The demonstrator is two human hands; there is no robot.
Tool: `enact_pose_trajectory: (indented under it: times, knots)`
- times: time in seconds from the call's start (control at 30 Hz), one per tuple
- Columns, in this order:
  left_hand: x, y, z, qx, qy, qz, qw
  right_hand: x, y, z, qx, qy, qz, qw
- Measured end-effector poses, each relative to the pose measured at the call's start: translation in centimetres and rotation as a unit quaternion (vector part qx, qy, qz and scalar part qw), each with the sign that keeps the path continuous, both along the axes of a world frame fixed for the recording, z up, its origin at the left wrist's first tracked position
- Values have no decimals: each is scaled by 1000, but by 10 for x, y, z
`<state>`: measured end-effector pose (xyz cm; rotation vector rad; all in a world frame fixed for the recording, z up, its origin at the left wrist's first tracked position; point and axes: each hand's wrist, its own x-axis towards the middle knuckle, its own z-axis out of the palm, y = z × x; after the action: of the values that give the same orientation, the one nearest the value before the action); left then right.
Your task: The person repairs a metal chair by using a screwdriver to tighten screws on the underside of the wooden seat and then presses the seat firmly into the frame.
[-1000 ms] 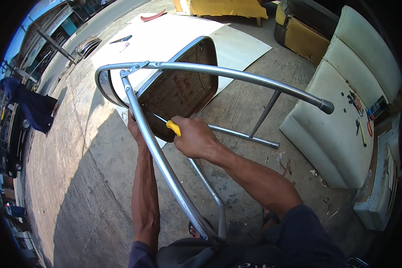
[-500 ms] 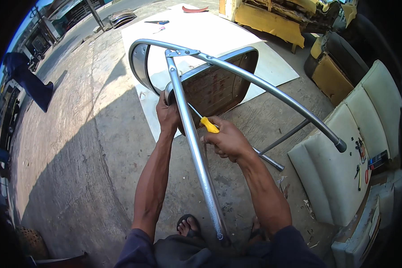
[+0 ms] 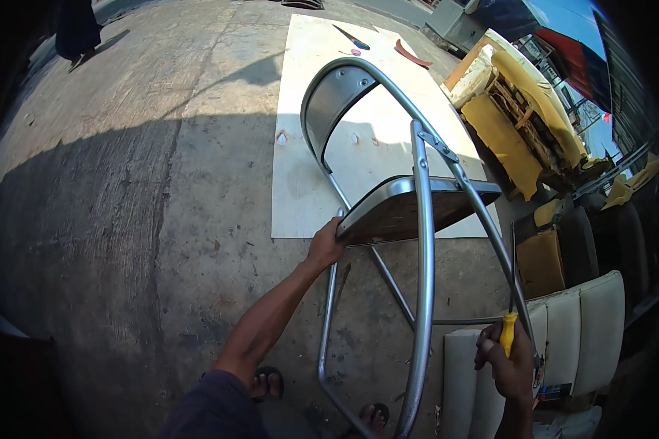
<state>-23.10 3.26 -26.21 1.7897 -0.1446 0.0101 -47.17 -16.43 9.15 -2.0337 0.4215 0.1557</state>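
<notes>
A metal folding chair (image 3: 424, 293) stands in front of me, with a curved backrest plate (image 3: 333, 99) at the top and a rimmed seat pan (image 3: 388, 223) below it. My left hand (image 3: 324, 247) is closed on the seat pan's left edge. At the lower right, my right hand (image 3: 507, 366) is closed on a yellow-handled screwdriver (image 3: 508, 333), whose shaft points upward beside the chair's right-hand tube.
A white board (image 3: 300, 183) on the concrete carries a blue-handled cutting tool (image 3: 353, 38) and a red curved strip (image 3: 411, 53). A torn foam seat (image 3: 505, 146) and cream upholstered panels (image 3: 593, 329) lie at right. A person in dark clothes (image 3: 77, 29) is at upper left.
The view has swung round. My right hand has drawn the screwdriver away from under the seat to the lower right, tip upward. The seat now shows more edge-on; my left hand still holds it.
</notes>
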Motion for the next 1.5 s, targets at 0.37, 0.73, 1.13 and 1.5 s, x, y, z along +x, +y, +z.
enact_pose_trajectory:
  times: [0.37,0.73,1.13,1.5]
  knots:
    - [19,22,-7,110,-23,-75,991,-62,-39,-72,-145,108,23,983]
    - [-123,10,47,362,32,-554,749,-284,-100,-264,-179,196,-350,899]
    - [-198,-96,87,375,60,-635,673,-330,-173,-348,-248,156,-451,843]
    - [-218,-61,98,213,394,-580,681,-235,-111,-225,-147,-102,23,984]
